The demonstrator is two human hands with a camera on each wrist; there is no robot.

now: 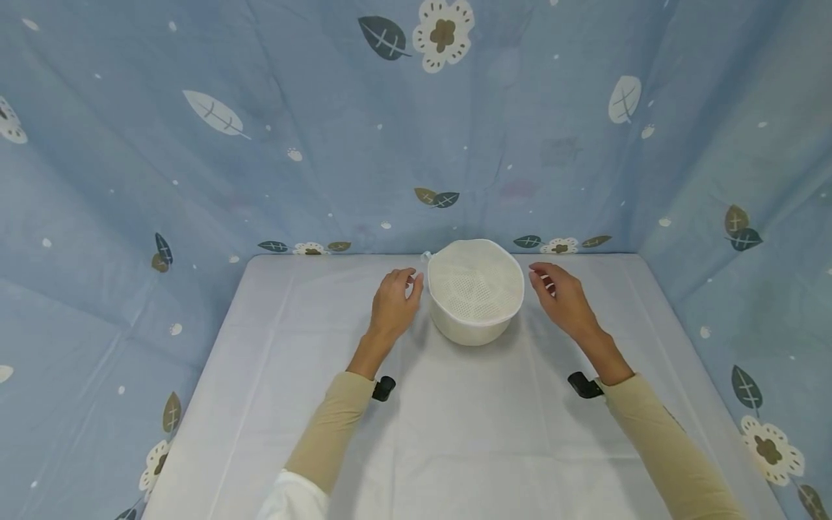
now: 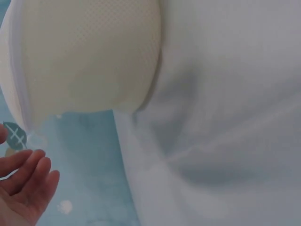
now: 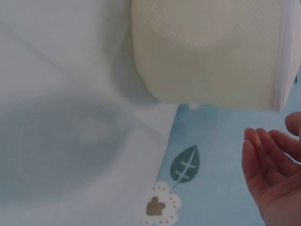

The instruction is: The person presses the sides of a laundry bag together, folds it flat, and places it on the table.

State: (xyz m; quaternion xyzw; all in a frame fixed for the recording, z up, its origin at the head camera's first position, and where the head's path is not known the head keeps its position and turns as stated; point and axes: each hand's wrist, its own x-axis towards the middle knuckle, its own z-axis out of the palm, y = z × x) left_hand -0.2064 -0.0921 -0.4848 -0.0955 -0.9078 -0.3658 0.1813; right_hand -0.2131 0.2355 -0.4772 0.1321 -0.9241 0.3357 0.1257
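Note:
A round cream-white mesh laundry bag [image 1: 476, 282] stands upright near the far edge of the table, its perforated top facing up. A white band runs around its rim, and a small tab sticks out at the rim's left. Just left of the bag, my left hand [image 1: 393, 303] hovers with fingers loosely bent and thumb apart. My right hand [image 1: 567, 300] mirrors it on the other side, a small gap away. Neither hand holds anything. Both wrist views show the bag's side wall [image 2: 94, 66] beyond the fingers, with the right fingertips [image 3: 250, 136] below its rim band.
A white cloth covers the table [image 1: 468, 426]. Blue fabric [image 1: 312, 159] with leaves and flowers hangs behind it and along both sides. A black wrist camera [image 1: 384, 388] sits on the left wrist, and another camera [image 1: 585, 386] on the right.

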